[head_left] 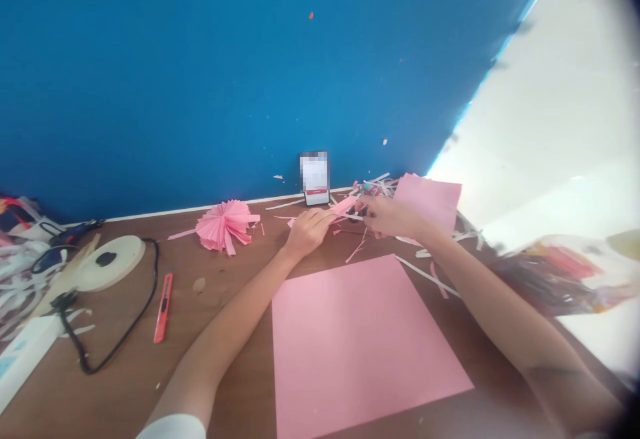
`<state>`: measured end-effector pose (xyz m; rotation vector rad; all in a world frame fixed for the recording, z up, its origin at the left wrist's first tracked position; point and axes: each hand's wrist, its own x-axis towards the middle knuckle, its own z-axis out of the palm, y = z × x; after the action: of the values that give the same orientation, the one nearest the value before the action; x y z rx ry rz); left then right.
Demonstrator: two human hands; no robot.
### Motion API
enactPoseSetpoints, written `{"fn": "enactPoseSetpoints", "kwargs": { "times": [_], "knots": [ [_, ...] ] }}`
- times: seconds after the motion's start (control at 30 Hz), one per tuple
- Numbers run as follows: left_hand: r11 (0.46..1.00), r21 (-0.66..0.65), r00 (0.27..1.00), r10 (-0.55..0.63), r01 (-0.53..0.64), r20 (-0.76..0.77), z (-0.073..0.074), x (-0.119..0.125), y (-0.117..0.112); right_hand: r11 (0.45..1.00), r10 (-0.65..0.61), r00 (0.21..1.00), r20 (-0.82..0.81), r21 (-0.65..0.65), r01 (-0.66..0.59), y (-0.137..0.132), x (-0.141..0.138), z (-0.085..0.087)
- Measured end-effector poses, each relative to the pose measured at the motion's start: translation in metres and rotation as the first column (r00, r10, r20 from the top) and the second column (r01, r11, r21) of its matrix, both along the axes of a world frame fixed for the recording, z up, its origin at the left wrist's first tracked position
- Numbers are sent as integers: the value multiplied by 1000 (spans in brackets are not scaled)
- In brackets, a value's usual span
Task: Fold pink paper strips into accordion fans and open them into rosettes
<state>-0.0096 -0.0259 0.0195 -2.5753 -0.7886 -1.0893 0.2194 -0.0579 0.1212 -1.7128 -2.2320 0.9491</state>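
Note:
My left hand (309,231) is closed on a narrow folded piece of pink paper (345,205), which sticks out past the fingertips toward the right. A thin white strip (352,217) runs from that paper to the curled fingers of my right hand (384,217), which pinch its end. Both hands are close together over the far part of the table, just below a propped-up phone (315,179). In front of my forearms lies a large flat pink sheet (355,345). Left of my left hand sits a pleated pink paper fan (225,227).
A red utility knife (163,307) lies on the brown table (220,332). Farther left are a white tape roll (111,262), a black cable (145,319) and a white power strip (30,352). Pink sheets (433,199) and paper scraps (380,185) lie at the back right, by the blue wall (200,79).

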Motion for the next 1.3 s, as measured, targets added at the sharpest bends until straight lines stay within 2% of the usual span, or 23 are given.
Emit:
{"fn": "enactPoseSetpoints", "kwargs": {
  "times": [0.13,0.2,0.3,0.4,0.57,0.7,0.8,1.0,1.17,1.3],
  "knots": [
    [1000,5,1000,-2,2,0,1,-1,0,998,19,999,-50,-67,-22,0,-4,-5],
    [1000,10,1000,-9,9,-4,2,-1,-1,998,-16,997,-74,-67,11,1,-7,-8],
    [1000,22,1000,-9,9,-6,2,0,-1,988,-90,987,-133,-136,72,3,-11,-12],
    [1000,26,1000,-13,13,-10,2,0,-1,983,-107,982,-157,-166,80,4,-14,-13],
    [1000,28,1000,-10,10,-13,1,1,-1,993,-81,982,-170,-97,65,2,-18,-5],
    [999,37,1000,-6,7,-14,2,1,-2,990,-101,949,-299,-124,66,1,-18,3],
    [999,43,999,-14,16,-46,2,2,-3,990,-103,927,-362,-128,60,2,-17,3],
    [999,24,996,-27,29,-86,4,1,-4,992,-125,950,-285,-62,112,3,-18,-3],
    [999,44,997,-23,26,-74,4,4,-6,992,-94,962,-255,54,111,-1,-17,5],
    [998,55,998,-16,20,-67,3,6,-7,990,-88,964,-251,85,113,-2,-14,8]
  ]
}}
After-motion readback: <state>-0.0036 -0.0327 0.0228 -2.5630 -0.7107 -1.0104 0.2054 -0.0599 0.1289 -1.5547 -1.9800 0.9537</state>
